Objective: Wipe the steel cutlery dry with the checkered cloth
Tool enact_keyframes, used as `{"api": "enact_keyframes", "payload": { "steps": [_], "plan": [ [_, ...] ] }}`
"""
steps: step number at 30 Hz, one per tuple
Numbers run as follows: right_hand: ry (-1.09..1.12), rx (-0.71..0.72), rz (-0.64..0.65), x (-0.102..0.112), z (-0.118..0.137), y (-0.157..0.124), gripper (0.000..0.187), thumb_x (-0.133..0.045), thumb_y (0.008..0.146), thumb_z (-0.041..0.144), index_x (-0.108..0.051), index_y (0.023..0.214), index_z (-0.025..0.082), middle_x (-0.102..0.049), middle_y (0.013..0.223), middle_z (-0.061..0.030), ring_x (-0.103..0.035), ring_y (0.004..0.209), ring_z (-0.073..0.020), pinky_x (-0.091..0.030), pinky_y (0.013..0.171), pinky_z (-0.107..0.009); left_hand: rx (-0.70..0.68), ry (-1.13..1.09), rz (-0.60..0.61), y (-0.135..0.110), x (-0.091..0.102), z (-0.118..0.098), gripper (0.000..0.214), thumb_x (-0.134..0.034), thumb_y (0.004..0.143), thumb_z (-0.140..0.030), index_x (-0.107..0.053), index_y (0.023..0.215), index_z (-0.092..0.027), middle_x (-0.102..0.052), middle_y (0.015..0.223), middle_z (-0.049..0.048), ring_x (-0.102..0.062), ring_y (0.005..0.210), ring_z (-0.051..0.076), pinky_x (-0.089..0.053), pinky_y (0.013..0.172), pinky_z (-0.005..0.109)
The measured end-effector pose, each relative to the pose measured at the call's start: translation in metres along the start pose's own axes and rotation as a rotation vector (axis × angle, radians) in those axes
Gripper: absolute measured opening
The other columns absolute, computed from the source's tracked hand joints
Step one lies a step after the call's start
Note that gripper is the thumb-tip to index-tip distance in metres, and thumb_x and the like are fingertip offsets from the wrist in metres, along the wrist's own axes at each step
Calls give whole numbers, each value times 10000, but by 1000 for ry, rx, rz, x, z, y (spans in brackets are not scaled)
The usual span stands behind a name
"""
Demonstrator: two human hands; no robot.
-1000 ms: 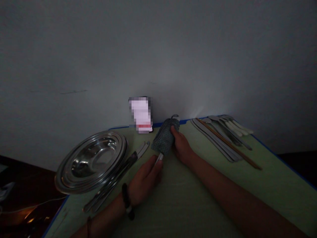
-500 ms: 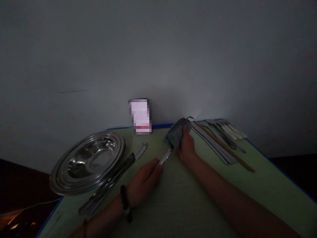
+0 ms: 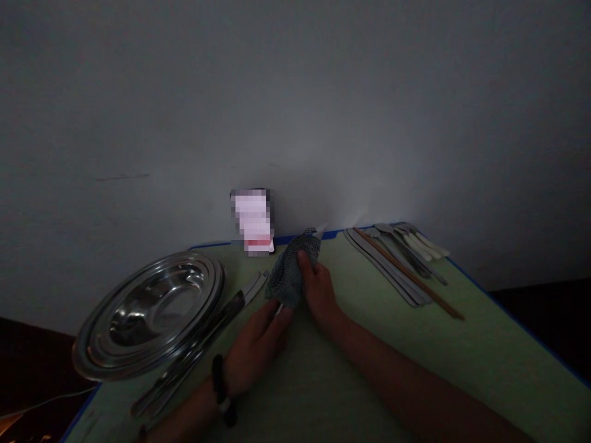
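Note:
My left hand is closed on the handle of a table knife, low over the table. A grey-blue mesh cloth is wrapped around most of the knife, and a pale, blurred tip shows past the cloth's far end. My right hand grips the cloth from the right side, its thumb pressed on top. Close to my left hand, several metal knives lie together beside a stack of shiny steel plates or shallow bowls.
On the right lie flat metal cutlery pieces, a brown chopstick-like stick, spoon-like utensils and white-handled pieces. A lit phone leans on the grey wall. The pale green table has a blue edge.
My right hand and the cloth have slid down the knife toward my left hand, covering the bare shaft. The far tip shows more beyond the cloth. The view has shifted slightly.

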State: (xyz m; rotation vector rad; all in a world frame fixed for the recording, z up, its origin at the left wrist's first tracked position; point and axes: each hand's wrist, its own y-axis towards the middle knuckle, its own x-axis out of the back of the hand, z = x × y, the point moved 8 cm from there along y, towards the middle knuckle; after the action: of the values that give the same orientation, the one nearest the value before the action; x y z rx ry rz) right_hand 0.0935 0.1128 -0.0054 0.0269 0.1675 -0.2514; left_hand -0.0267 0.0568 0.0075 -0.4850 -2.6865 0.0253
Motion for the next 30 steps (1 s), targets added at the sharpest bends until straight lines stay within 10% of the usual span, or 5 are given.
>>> {"api": "enact_keyframes", "payload": {
  "steps": [20,30],
  "plan": [
    [265,-61,-402,68,-19,47,556,-483,722,670,-654,773,144,-658,715,-35,-586,681,-172,-418,571,-269,80,165,136,1,-8,8,377,-344,917,-500,-456,725,-196,-445,624,-51,-427,575,120,-336,522,222],
    [-43,-104,-165,21,-8,9,560,-375,786,662,-528,538,184,-568,558,-27,-507,546,-152,-374,539,-272,70,28,68,2,-6,8,345,-383,879,-503,-444,723,-201,-429,592,-48,-410,530,122,-346,482,229]
  ]
}}
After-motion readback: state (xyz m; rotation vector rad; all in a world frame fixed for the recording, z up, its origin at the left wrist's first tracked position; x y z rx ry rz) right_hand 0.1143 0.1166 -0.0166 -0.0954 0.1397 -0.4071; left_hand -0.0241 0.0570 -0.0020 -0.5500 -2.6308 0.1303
